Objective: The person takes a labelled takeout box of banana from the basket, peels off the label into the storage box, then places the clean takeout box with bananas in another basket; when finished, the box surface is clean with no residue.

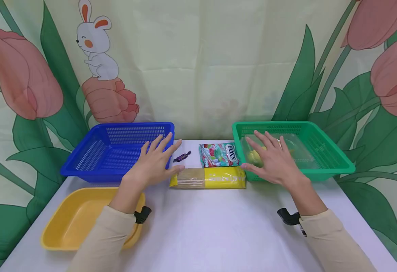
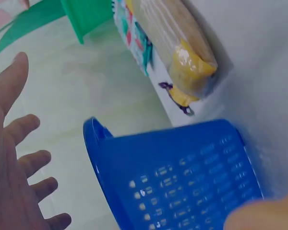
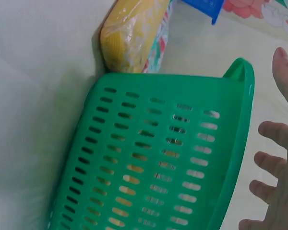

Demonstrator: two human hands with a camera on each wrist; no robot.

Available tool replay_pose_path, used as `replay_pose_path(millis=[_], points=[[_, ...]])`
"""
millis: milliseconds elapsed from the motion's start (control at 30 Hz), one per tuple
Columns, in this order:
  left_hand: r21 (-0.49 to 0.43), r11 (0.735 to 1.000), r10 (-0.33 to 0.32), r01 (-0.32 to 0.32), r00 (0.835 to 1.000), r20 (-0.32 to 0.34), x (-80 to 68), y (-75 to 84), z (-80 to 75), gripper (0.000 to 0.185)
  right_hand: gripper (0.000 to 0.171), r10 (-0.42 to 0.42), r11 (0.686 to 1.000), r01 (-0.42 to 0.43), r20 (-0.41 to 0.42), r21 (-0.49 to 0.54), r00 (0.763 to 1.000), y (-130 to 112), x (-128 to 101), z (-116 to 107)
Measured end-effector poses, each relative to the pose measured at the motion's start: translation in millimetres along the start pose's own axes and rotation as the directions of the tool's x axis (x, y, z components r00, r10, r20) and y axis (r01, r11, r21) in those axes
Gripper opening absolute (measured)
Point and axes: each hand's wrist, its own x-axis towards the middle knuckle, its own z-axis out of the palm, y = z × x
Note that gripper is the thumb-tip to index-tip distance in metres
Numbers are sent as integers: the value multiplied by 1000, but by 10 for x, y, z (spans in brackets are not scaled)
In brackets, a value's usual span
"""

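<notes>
My left hand (image 1: pixel 154 160) hovers with fingers spread above the right end of the blue basket (image 1: pixel 98 174), holding nothing. My right hand (image 1: pixel 275 158), fingers also spread, is over the near left part of the green basket (image 1: pixel 334 170). Inside the green basket lie a clear plastic container (image 1: pixel 302 151) and something yellow, partly hidden by that hand. Between the baskets lie a small dark purple wrapped candy (image 1: pixel 182 156), a FOX'S candy bag (image 1: pixel 218 155) and, in front of them, a long yellow pack of noodle-like sticks (image 1: pixel 219 178). In the left wrist view, the left fingers (image 2: pixel 31 163) stand apart.
A yellow tray (image 1: pixel 70 219) stands at the front left, partly behind my left forearm. The white table (image 1: pixel 215 226) ends at a curtain (image 1: pixel 198 75) printed with tulips and a rabbit. Both wrists carry a black camera mount (image 1: pixel 288 217).
</notes>
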Motion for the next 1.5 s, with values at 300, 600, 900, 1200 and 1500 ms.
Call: replay_pose_path(millis=[300,600,900,1200,1500], points=[[-100,995,8,-6,1000,17,9,-30,-42,81,84,32,998,-33,29,58,999,152,-9,29],[-92,995,52,-48,998,37,102,190,105,80,82,45,996,-47,36,77,998,512,-204,34],[-117,990,79,-73,996,48,221,371,138,80,79,103,981,-106,29,160,994,724,-265,41],[-152,975,171,-164,985,34,465,613,237,78,74,92,956,-93,16,277,996,986,-273,46],[-327,922,222,-207,975,9,563,796,467,78,74,109,937,-115,35,329,993,1184,-332,20]])
